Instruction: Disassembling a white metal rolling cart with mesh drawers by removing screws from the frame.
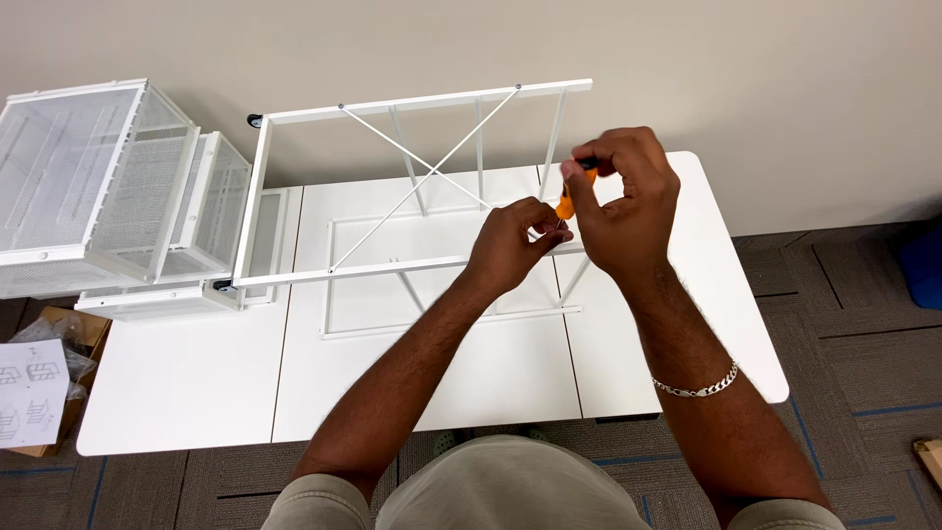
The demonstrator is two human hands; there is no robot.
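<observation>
A white metal cart frame with crossed brace rods lies on its side on the white table. My right hand grips an orange-handled screwdriver, held upright at the frame's near rail on the right. Just left of it, my left hand pinches something small at the screwdriver's tip against the rail; what it pinches is hidden by the fingers. A silver bracelet hangs on my right wrist.
Several white mesh drawers are stacked at the table's left end. A cardboard box with plastic bags and an instruction sheet sits on the carpet at the lower left. A blue object stands at the right edge.
</observation>
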